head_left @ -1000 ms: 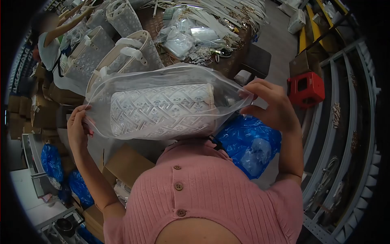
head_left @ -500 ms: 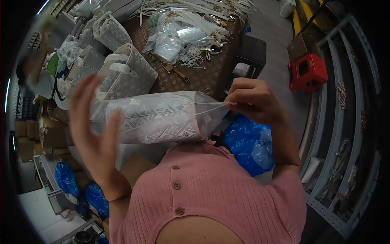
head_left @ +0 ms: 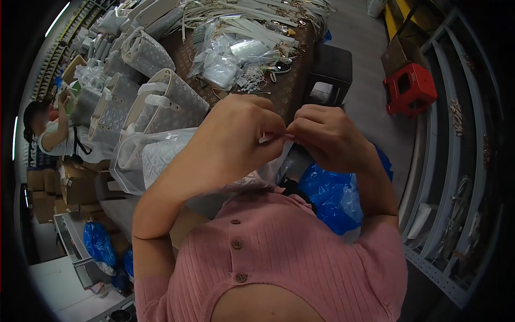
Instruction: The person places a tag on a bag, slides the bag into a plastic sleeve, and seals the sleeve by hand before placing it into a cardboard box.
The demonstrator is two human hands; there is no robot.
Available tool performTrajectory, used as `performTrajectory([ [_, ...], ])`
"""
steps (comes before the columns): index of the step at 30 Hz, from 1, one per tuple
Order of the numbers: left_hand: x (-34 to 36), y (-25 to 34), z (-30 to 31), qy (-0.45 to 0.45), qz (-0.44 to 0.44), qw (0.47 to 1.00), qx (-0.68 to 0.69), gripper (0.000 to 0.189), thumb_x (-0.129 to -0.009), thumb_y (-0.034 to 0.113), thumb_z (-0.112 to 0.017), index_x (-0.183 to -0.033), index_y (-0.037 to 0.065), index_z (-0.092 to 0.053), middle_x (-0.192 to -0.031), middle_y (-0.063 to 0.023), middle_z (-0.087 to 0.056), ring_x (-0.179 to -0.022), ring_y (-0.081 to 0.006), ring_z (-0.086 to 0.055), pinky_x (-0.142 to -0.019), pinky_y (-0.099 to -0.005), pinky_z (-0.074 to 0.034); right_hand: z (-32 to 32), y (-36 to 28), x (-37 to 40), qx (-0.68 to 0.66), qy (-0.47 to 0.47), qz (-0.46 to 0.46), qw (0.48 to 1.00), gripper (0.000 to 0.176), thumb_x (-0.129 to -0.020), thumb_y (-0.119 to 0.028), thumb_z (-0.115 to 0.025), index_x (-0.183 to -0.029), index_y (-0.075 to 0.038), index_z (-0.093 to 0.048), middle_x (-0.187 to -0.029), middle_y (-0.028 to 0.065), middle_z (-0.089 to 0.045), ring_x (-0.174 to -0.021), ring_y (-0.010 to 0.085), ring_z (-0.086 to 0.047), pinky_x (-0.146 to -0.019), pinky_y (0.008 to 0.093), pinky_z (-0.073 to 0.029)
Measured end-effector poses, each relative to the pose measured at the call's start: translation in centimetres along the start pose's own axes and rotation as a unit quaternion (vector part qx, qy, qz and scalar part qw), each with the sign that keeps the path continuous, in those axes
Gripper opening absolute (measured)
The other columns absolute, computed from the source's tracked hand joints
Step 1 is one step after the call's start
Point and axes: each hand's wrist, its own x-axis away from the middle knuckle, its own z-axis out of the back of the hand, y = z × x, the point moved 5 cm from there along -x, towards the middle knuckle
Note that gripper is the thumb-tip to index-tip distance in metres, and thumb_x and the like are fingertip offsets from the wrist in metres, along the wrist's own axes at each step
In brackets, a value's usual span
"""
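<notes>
A patterned white and grey handbag (head_left: 159, 160) lies on its side against my body, inside a clear plastic bag (head_left: 126, 180). My left hand (head_left: 236, 134) reaches across in front of the handbag and covers much of it. Its fingers are closed in a pinch on the gathered mouth of the plastic bag. Right beside it, my right hand (head_left: 332, 137) is closed too, pinching the same thin plastic edge. Fingertips of both hands nearly meet, so the exact grip is partly hidden.
Several matching handbags (head_left: 174, 99) stand on the brown patterned table (head_left: 220, 94). White straps (head_left: 257, 29) and plastic packets (head_left: 222, 70) lie there too. A dark stool (head_left: 330, 67), red stool (head_left: 410, 91) and metal rack (head_left: 442, 161) are to the right. Another person (head_left: 56, 129) works at left.
My left hand has moved from the left, open and spread, to the right, and now pinches the plastic bag's mouth beside my right hand. The other person shows more clearly.
</notes>
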Motion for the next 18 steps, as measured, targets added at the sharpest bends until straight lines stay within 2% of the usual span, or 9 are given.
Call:
performTrajectory([
  [2, 0.1, -0.6, -0.1, -0.012, 0.031, 0.999, 0.026, 0.008, -0.068, 0.006, -0.064, -0.072, 0.0, -0.064, -0.068, -0.0116, -0.057, -0.065, -0.0274, -0.057, -0.056, -0.0346, -0.045, -0.1, 0.1, 0.2, 0.003, 0.017, 0.015, 1.0, 0.01, -0.072, -0.003, -0.061, -0.08, -0.001, -0.056, -0.07, 0.0097, -0.052, -0.06, 0.0259, -0.052, -0.051, 0.034, -0.042],
  [4, 0.6, -1.1, -0.1, 0.001, 0.0, 0.997, 0.075, 0.01, -0.067, -0.001, -0.066, -0.078, -0.001, -0.066, -0.072, -0.0084, -0.059, -0.061, -0.0176, -0.058, -0.052, -0.0257, -0.045, 0.0, 0.1, 0.3, 0.007, 0.034, 0.029, 0.999, 0.01, -0.071, -0.003, -0.061, -0.08, -0.002, -0.056, -0.069, 0.0096, -0.052, -0.059, 0.0255, -0.051, -0.05, 0.0337, -0.041],
  [8, 2.6, -2.2, 0.6, 0.051, -0.019, 0.998, 0.038, 0.011, -0.068, 0.005, -0.066, -0.077, 0.001, -0.066, -0.071, -0.0102, -0.059, -0.059, -0.0234, -0.056, -0.054, -0.0306, -0.046, 0.1, 0.0, 0.4, 0.027, 0.043, 0.045, 0.998, 0.01, -0.069, -0.001, -0.061, -0.079, -0.001, -0.057, -0.068, 0.0089, -0.052, -0.058, 0.023, -0.05, -0.049, 0.0312, -0.039],
  [13, 6.2, -5.1, 2.4, 0.069, 0.034, 0.997, 0.015, 0.013, -0.068, 0.002, -0.068, -0.081, 0.002, -0.068, -0.077, -0.0088, -0.06, -0.065, -0.0189, -0.058, -0.055, -0.027, -0.046, 0.4, 0.0, 0.8, 0.05, 0.05, 0.048, 0.996, 0.007, -0.072, -0.001, -0.06, -0.078, -0.001, -0.057, -0.068, 0.0083, -0.052, -0.058, 0.0212, -0.049, -0.049, 0.0291, -0.038],
  [15, 8.1, -6.6, 3.3, 0.078, 0.062, 0.995, 0.009, 0.013, -0.068, 0.002, -0.068, -0.081, 0.002, -0.068, -0.077, -0.0085, -0.061, -0.065, -0.0185, -0.059, -0.055, -0.0265, -0.046, 0.6, 0.0, 1.0, 0.066, 0.046, -0.001, 0.997, 0.008, -0.069, 0.0, -0.06, -0.076, -0.001, -0.056, -0.068, 0.0087, -0.051, -0.06, 0.0243, -0.05, -0.053, 0.0314, -0.042],
  [18, 10.8, -8.7, 4.7, 0.093, 0.089, 0.992, -0.013, 0.013, -0.068, 0.001, -0.068, -0.081, 0.002, -0.068, -0.077, -0.0079, -0.061, -0.065, -0.0176, -0.059, -0.054, -0.0257, -0.046, 0.5, 0.1, 1.3, 0.079, 0.047, -0.021, 0.996, 0.007, -0.07, 0.002, -0.059, -0.076, -0.001, -0.057, -0.067, 0.0091, -0.052, -0.06, 0.0238, -0.051, -0.054, 0.0304, -0.042],
])
